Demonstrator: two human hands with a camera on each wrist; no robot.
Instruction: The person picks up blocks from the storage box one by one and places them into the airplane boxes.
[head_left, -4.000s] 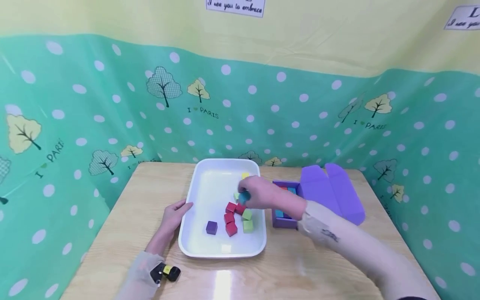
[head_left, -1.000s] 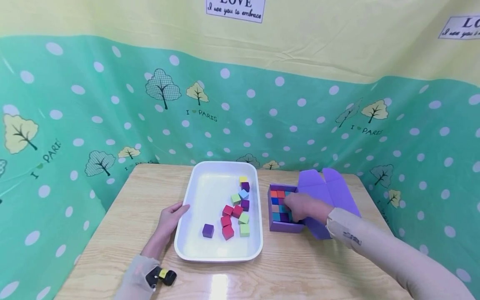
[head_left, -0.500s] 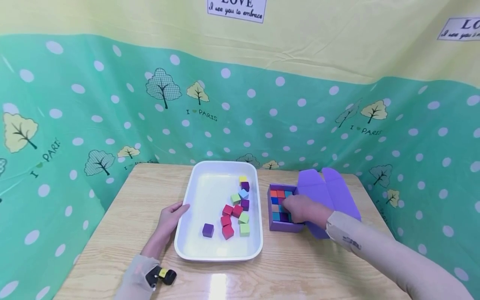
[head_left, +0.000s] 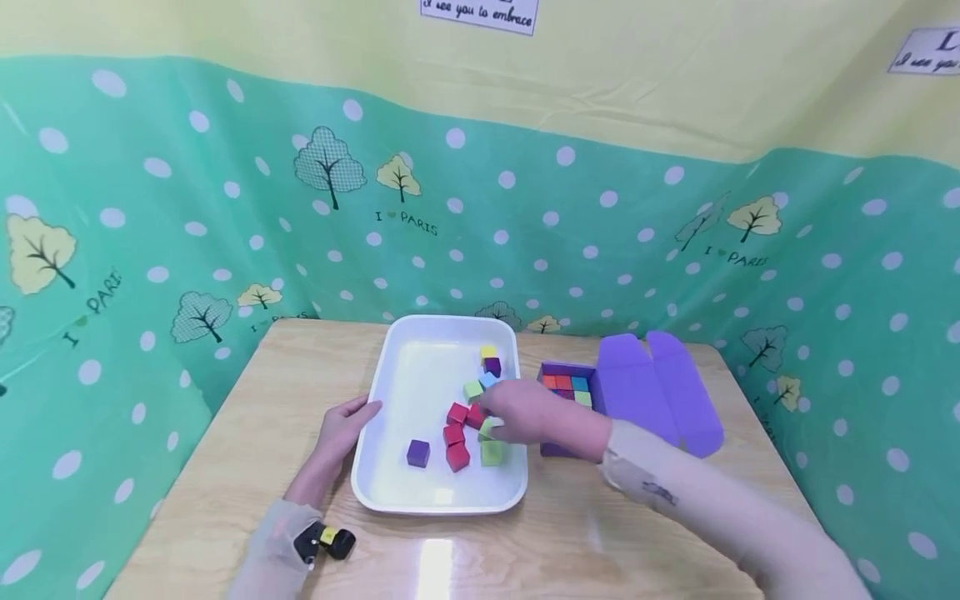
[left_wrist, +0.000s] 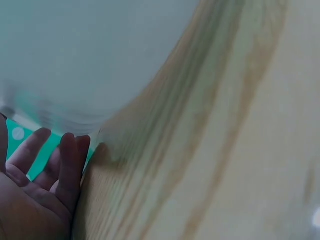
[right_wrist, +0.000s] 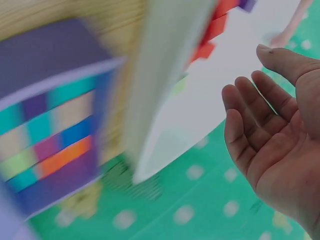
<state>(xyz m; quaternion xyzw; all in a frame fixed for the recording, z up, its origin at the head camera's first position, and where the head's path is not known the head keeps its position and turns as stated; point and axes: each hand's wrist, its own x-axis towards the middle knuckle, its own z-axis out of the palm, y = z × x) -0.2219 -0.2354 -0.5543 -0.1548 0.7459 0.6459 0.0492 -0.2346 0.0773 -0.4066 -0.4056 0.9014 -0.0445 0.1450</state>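
Observation:
In the head view my right hand [head_left: 517, 412] is over the right side of a white tray [head_left: 405, 492], above the cubes. The right wrist view shows its fingers loosely bent and nothing in them. Near it lie a light blue cube [head_left: 488, 381], green cubes [head_left: 491, 452] and red cubes [head_left: 457, 457]; it covers part of this group. My left hand [head_left: 341, 429] holds the tray's left rim, thumb over the edge and fingers against the outside. A purple box [head_left: 562, 451] right of the tray holds rows of coloured cubes [head_left: 580, 384], partly hidden by my right arm.
The box's purple lid [head_left: 645, 392] is folded open to the right. A lone purple cube [head_left: 418, 453] sits at the tray's lower left; yellow [head_left: 488, 352] and dark purple [head_left: 492, 366] cubes lie at its upper right. A patterned curtain [head_left: 420, 192] hangs behind the wooden table [head_left: 540, 533].
My right hand has moved left from the purple box to above the tray. A green cube now shows in the box where the hand was. My left hand has stayed at the tray's rim.

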